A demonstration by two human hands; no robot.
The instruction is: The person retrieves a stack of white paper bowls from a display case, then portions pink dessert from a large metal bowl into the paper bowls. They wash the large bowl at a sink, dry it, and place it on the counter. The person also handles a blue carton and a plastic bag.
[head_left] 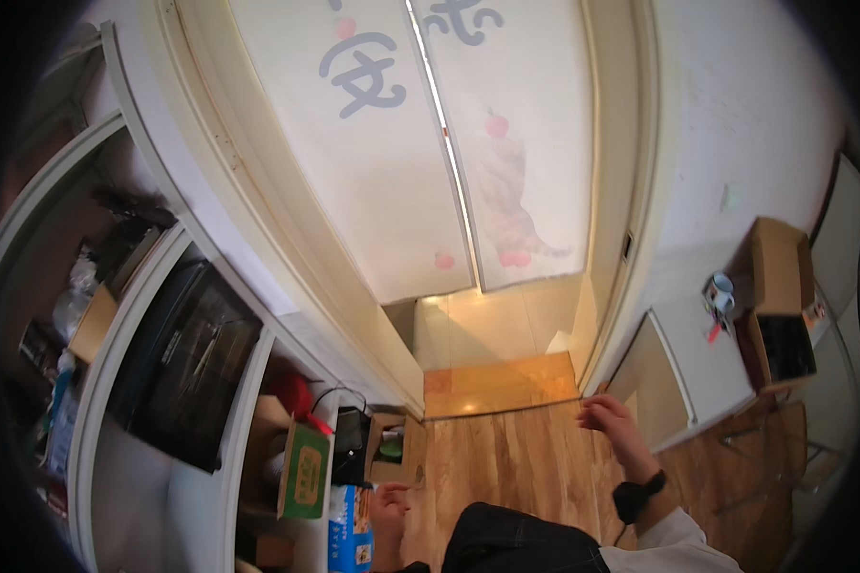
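My left hand (389, 504) hangs low beside a blue and white package (350, 530) on the lower shelf. Its fingers are loosely bent and partly spread, with nothing seen in them. Whether the hand touches the package I cannot tell. My right hand (610, 420) is held out over the wooden floor, near the right side of the doorway. Those fingers curve loosely toward the left and hold nothing visible. A dark band (637, 494) circles the right wrist.
Ahead, a split white door curtain (392, 181) hangs above a wooden threshold (502, 384). Left stand shelves with a black oven (196, 363), a green and brown carton (304, 471) and an open cardboard box (397, 449). Right, a white cabinet (712, 368) bears a mug (720, 291) and an open box (782, 267).
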